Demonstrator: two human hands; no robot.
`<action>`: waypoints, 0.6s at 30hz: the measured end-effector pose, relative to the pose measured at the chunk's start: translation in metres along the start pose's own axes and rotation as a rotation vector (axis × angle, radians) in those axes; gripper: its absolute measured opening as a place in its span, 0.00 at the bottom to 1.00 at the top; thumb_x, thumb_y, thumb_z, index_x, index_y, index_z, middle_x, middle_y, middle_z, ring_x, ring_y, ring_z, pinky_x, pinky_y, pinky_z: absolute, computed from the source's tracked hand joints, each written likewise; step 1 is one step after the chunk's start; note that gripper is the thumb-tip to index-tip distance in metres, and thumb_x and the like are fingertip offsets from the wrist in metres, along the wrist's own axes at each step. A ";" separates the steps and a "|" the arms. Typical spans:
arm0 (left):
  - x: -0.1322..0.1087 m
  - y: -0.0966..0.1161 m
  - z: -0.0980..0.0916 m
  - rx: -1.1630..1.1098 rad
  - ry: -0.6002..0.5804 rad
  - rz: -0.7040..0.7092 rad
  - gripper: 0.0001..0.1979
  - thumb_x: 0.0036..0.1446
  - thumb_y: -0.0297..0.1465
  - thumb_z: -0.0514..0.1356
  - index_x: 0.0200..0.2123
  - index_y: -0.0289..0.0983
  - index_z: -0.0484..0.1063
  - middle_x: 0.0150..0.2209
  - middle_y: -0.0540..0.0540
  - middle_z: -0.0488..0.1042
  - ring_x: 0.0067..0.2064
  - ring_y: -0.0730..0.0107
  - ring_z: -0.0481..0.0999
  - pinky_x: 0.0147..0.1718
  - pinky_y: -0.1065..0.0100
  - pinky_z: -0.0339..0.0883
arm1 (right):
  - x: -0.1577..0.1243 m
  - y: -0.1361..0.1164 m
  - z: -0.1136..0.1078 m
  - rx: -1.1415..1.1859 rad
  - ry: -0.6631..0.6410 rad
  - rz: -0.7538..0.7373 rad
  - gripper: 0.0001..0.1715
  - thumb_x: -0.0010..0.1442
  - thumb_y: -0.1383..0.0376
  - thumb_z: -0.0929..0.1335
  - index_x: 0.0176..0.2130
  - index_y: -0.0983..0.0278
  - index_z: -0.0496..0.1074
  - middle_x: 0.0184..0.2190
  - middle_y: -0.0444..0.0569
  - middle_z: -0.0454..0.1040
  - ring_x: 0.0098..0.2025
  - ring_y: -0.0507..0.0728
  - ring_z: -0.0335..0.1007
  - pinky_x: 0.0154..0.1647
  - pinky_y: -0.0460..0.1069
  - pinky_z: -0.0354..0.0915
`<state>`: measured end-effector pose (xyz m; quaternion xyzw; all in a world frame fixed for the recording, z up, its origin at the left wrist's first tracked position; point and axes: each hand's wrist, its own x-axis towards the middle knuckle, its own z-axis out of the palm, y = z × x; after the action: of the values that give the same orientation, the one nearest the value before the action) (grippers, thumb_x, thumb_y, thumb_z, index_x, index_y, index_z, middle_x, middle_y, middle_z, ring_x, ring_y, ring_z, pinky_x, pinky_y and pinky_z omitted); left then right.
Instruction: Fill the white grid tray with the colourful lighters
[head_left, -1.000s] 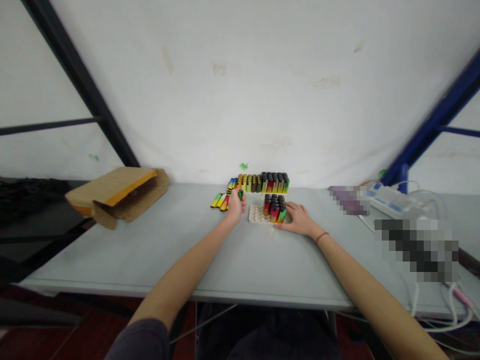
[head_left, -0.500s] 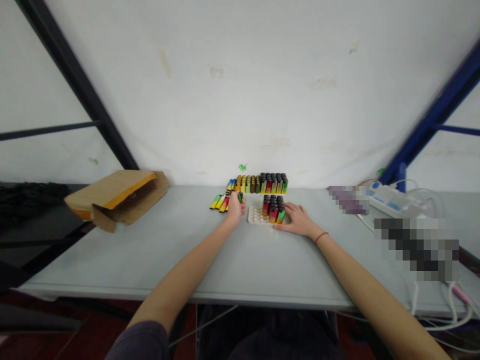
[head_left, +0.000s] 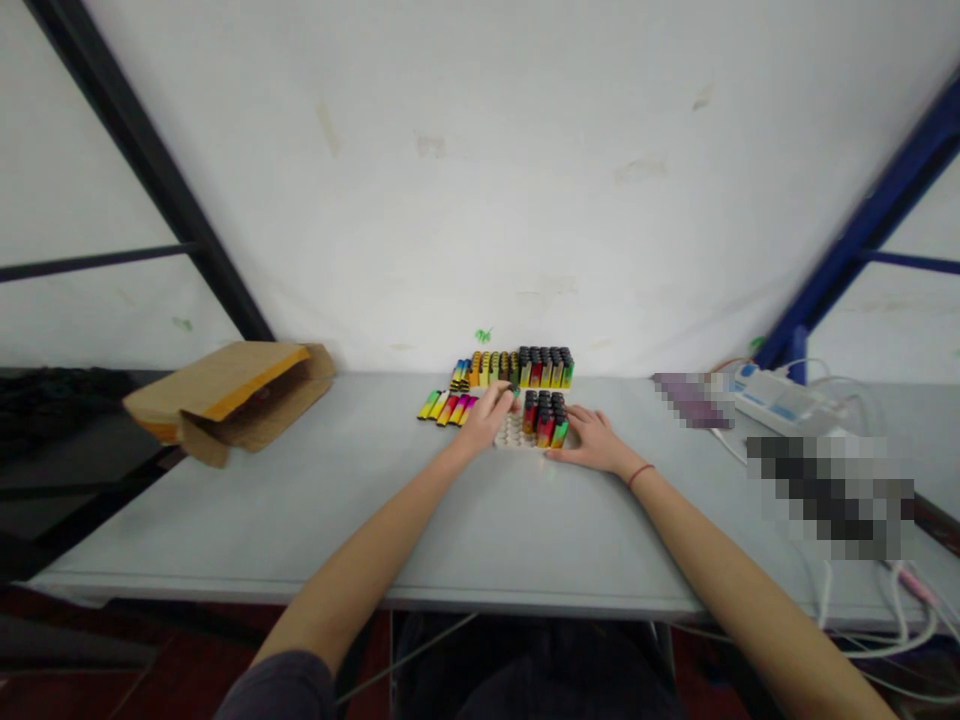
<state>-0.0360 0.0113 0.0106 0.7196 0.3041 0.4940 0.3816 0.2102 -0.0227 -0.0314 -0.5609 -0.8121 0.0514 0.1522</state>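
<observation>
My left hand [head_left: 489, 418] is closed around a lighter [head_left: 514, 391] with a dark top, over the left part of a white tray with round holes [head_left: 511, 437]. Several lighters [head_left: 546, 418], red, yellow and green with black tops, stand upright in the tray's right part. Against that side rests my right hand [head_left: 592, 438], fingers spread along the tray's edge and holding nothing up. Loose colourful lighters [head_left: 448, 409] lie flat on the table left of my left hand. Behind the tray, more lighters [head_left: 547, 367] stand upright in tight rows.
On the left of the grey table [head_left: 360, 520] lies an opened brown cardboard box [head_left: 225, 395]. To the right are a white power strip [head_left: 780, 398], cables and blurred-out items. A white wall [head_left: 480, 200] rises behind, with a dark frame post on the left and a blue one on the right.
My left hand has moved right, from beside the loose lighters to over the tray's left part, carrying the lighter. My right hand has stayed at the tray's right side.
</observation>
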 end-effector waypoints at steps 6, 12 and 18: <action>-0.002 -0.009 0.001 0.291 -0.166 0.267 0.19 0.65 0.47 0.57 0.43 0.37 0.76 0.40 0.41 0.76 0.39 0.64 0.74 0.42 0.61 0.71 | -0.001 0.000 0.000 -0.002 0.000 -0.002 0.53 0.57 0.34 0.67 0.68 0.63 0.63 0.68 0.63 0.63 0.69 0.72 0.56 0.67 0.69 0.50; -0.004 -0.008 0.000 0.305 -0.198 0.161 0.15 0.60 0.43 0.62 0.40 0.37 0.79 0.38 0.42 0.77 0.35 0.65 0.75 0.43 0.62 0.72 | -0.001 0.000 0.001 0.006 0.000 0.004 0.53 0.57 0.34 0.67 0.68 0.63 0.63 0.68 0.64 0.62 0.69 0.72 0.55 0.68 0.69 0.49; -0.006 0.002 -0.001 0.223 -0.158 0.019 0.18 0.54 0.38 0.67 0.47 0.41 0.78 0.37 0.45 0.79 0.34 0.64 0.75 0.42 0.65 0.71 | -0.001 -0.001 -0.001 0.011 -0.013 0.006 0.53 0.57 0.33 0.67 0.68 0.62 0.63 0.68 0.63 0.62 0.70 0.73 0.54 0.67 0.71 0.48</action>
<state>-0.0384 0.0053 0.0095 0.7969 0.3194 0.4027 0.3175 0.2097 -0.0243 -0.0305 -0.5622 -0.8111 0.0600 0.1497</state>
